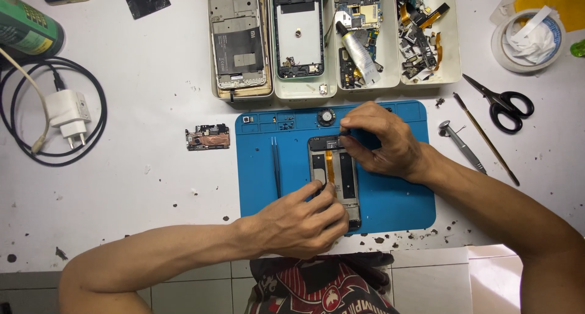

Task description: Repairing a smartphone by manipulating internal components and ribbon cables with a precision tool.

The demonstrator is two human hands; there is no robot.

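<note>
Both grips grasping opened phone (334,177): left hand (303,221) lower end, right hand (379,138) top, on blue mat (402,204).

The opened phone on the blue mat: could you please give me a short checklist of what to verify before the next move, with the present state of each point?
1. Opened phone lies flat on the blue mat: ok.
2. Left hand steadies the lower end of the phone: ok.
3. Right hand is at the upper end of the phone, fingertips pinched there: ok; whether a part is between them: cannot tell.
4. Tweezers lie on the mat left of the phone, apart from it: ok.
5. Circuit board lies off the mat on the white table, on the bare surface: not ok.
6. Small screws in the mat's top slots: cannot tell, too small.
</note>
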